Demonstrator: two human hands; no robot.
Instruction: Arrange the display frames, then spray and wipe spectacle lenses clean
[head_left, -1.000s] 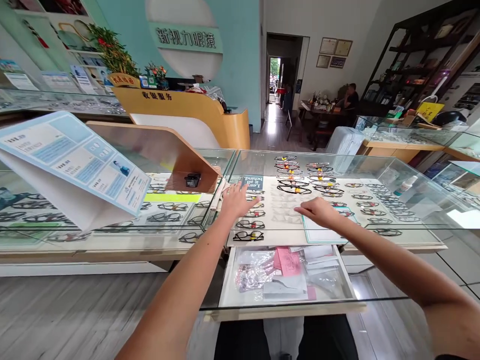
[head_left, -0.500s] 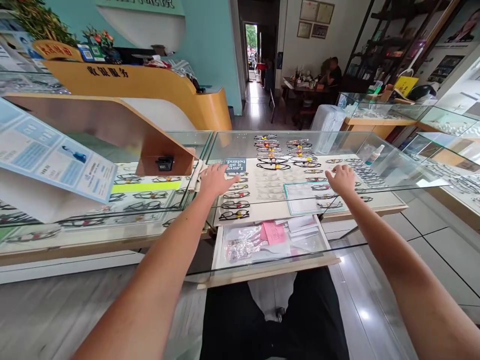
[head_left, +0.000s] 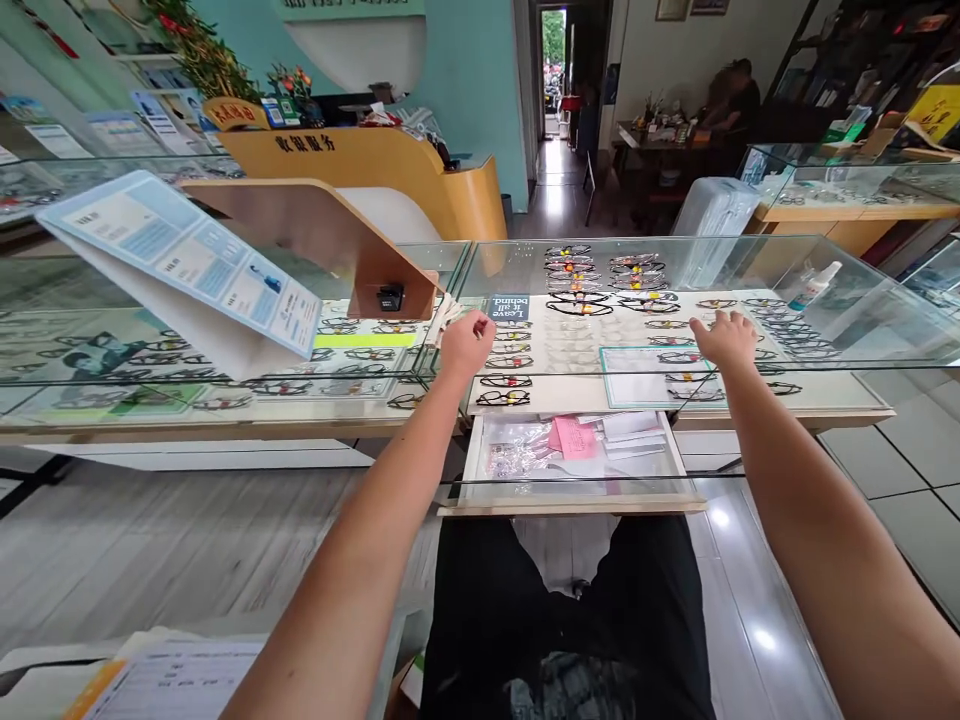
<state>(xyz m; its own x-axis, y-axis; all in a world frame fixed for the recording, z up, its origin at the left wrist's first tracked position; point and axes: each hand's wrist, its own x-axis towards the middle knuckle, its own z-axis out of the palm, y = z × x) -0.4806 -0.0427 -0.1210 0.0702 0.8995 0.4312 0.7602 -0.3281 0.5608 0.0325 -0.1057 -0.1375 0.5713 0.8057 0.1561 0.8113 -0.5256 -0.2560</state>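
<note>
At the glass case, the left hand is curled up and the right hand is spread near eyeglasses.

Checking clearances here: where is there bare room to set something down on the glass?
Between the left hand and right hand, short of the two far columns of frames, the glass looks bare. Crowded: leftward, with sign and board.

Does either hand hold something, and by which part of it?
The open bare right hand holds nothing; whether the curled bare left hand holds anything cannot be told.
</note>
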